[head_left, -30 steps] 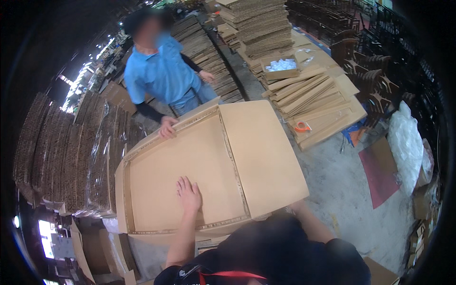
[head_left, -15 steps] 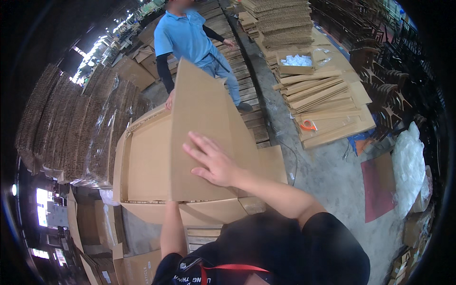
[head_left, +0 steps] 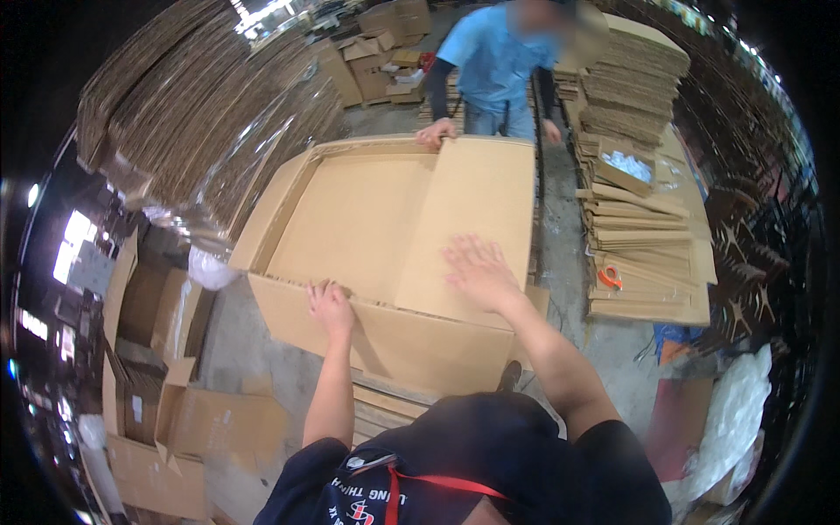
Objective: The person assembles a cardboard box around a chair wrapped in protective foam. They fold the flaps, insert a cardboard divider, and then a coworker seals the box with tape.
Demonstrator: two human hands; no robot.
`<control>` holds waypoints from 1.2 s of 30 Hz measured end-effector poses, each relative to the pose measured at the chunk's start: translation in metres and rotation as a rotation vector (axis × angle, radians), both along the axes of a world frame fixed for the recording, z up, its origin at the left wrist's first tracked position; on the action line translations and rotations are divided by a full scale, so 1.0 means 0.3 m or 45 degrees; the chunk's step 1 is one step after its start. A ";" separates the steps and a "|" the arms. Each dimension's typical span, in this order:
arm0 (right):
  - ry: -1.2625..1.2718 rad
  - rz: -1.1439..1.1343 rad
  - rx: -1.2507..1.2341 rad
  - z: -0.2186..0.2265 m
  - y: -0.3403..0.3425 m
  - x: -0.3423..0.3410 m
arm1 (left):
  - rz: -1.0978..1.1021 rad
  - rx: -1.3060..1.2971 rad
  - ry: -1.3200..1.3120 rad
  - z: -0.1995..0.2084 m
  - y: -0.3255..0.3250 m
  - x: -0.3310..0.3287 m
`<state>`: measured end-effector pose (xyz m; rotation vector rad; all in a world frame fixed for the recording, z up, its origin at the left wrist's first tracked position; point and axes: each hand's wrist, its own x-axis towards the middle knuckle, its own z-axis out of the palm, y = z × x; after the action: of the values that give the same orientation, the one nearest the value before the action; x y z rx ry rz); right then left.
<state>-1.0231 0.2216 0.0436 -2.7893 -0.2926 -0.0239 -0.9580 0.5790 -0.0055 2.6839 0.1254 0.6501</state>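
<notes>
A large shallow cardboard box [head_left: 385, 350] lies in front of me, its top partly uncovered on the left. My left hand [head_left: 330, 308] is closed over the near rim, with fingers hooked to the inside. Spread flat, my right hand [head_left: 479, 271] presses on the box's wide right flap [head_left: 477, 192], which lies folded down over the right part. Flat cardboard lines the inside [head_left: 350, 210] of the box. Across from me, a co-worker in a blue shirt [head_left: 499, 66] has a hand [head_left: 436, 132] on the far rim.
Tall stacks of flat cardboard [head_left: 201, 96] stand on the left, partly wrapped in plastic. To the right are cardboard strips [head_left: 634, 232], an orange tape dispenser [head_left: 610, 277] and a small box of white pieces [head_left: 626, 166]. Open cartons [head_left: 144, 341] sit at lower left.
The raised flap has come down flat on the right side under my right hand. My left hand now shows at the near rim. My view has shifted, and the co-worker leans closer.
</notes>
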 end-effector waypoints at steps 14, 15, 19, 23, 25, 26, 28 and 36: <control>-0.461 0.414 0.209 0.090 0.421 -0.020 | -0.104 -0.070 -0.127 -0.095 0.134 -0.037; -0.418 0.376 0.098 0.097 0.439 0.017 | -0.115 -0.069 -0.145 -0.080 0.102 -0.020; 0.140 0.297 -0.186 0.159 0.404 0.151 | -0.203 -0.038 -0.219 -0.025 0.059 0.008; 0.103 0.338 -0.074 0.074 0.362 0.130 | -0.177 -0.071 -0.142 0.002 0.068 -0.001; 0.022 0.278 -0.081 0.017 0.350 0.129 | -0.186 -0.085 -0.111 0.006 0.042 -0.008; -0.025 0.251 -0.082 0.000 0.340 0.136 | -0.184 -0.092 -0.100 0.011 0.026 -0.005; 0.022 0.261 -0.048 -0.011 0.366 0.145 | -0.150 -0.071 -0.083 0.001 0.046 -0.008; -0.277 0.056 0.171 -0.091 0.371 0.203 | -0.154 -0.126 -0.056 -0.004 0.069 0.070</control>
<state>-0.9623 0.3330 0.0162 -2.6476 -0.3902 -0.3262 -0.9368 0.5996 -0.0067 2.5578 -0.0161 0.6473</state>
